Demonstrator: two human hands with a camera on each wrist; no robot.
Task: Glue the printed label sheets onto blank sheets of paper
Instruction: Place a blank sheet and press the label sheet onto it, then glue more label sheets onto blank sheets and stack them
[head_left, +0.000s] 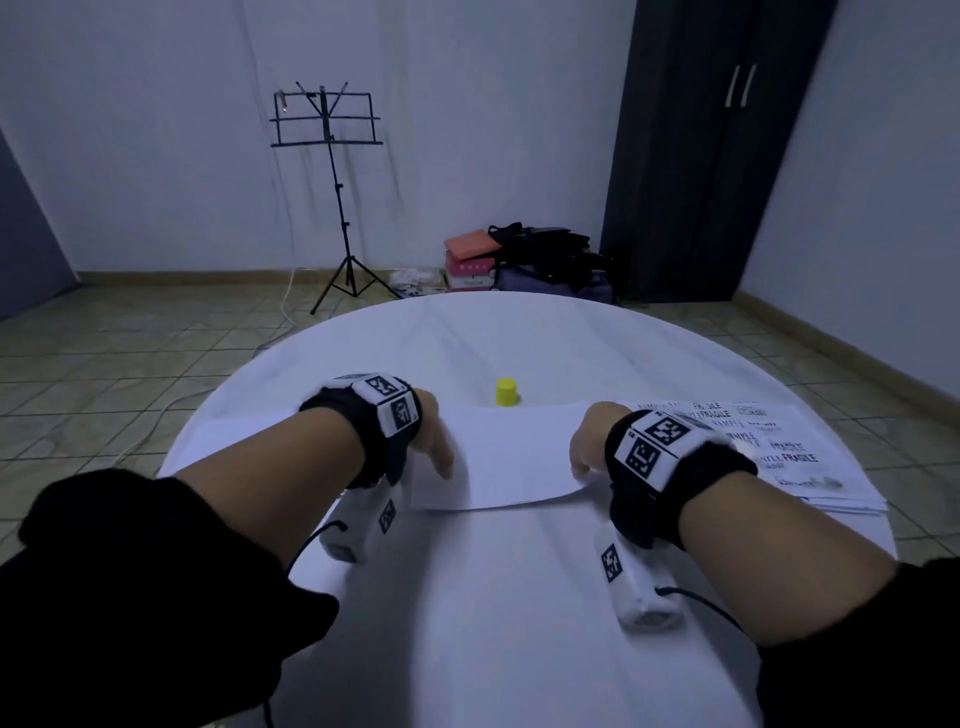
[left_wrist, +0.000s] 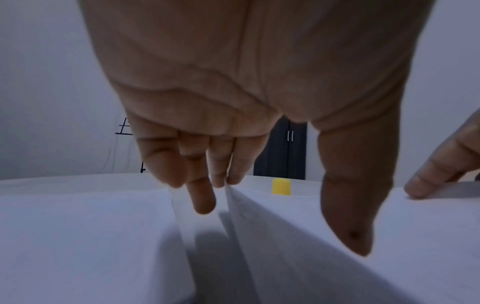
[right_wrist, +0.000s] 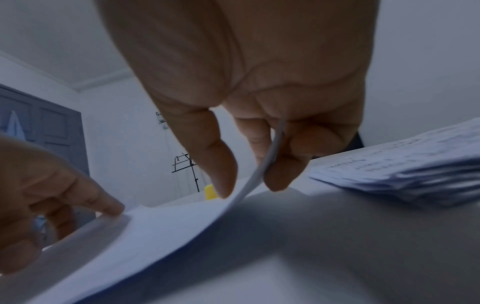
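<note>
- A blank white sheet (head_left: 511, 452) is held between both hands above the middle of a round table (head_left: 467, 597) covered in white cloth; its near edge hangs lifted off the cloth.
- The left hand (head_left: 428, 441) has the sheet's left edge, thumb lying on top and fingers (left_wrist: 200, 197) pointing down at the paper's edge (whether they truly clamp it I cannot tell from the wrist view).
- The right hand (head_left: 589, 444) pinches the right edge, thumb (right_wrist: 218, 164) above and curled fingers below, so the paper bends upward there.
- A stack of printed label sheets (head_left: 779, 452), some reading FRAGILE, lies on the table just right of that hand.
- A small yellow cap (head_left: 506, 392) stands upright behind the sheet.
</note>
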